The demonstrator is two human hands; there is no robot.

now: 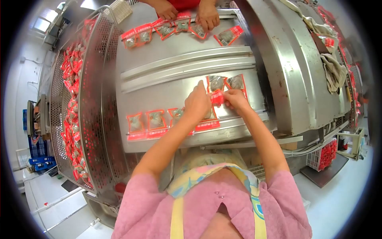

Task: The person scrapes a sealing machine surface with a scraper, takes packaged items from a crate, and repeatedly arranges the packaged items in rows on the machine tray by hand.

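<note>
My right hand [236,99] pinches the red end of a clear plastic packet [217,98] over the steel table. My left hand [197,103] closes on the same red end from the other side, its index finger pointing up. Two packets with dark, roundish contents, a left one [216,83] and a right one [237,82], lie just beyond my hands. Along the near edge runs a row of similar packets, with one packet [136,123] at the far left and another packet [156,119] beside it, red ends toward me. My left forearm covers part of this row.
Across the ridged steel table [159,93], a co-worker's hands [207,18] handle another row of packets [163,30]. A perforated steel bin [93,95] on the left holds many packets. A steel machine housing [286,63] with cloths [333,71] stands on the right.
</note>
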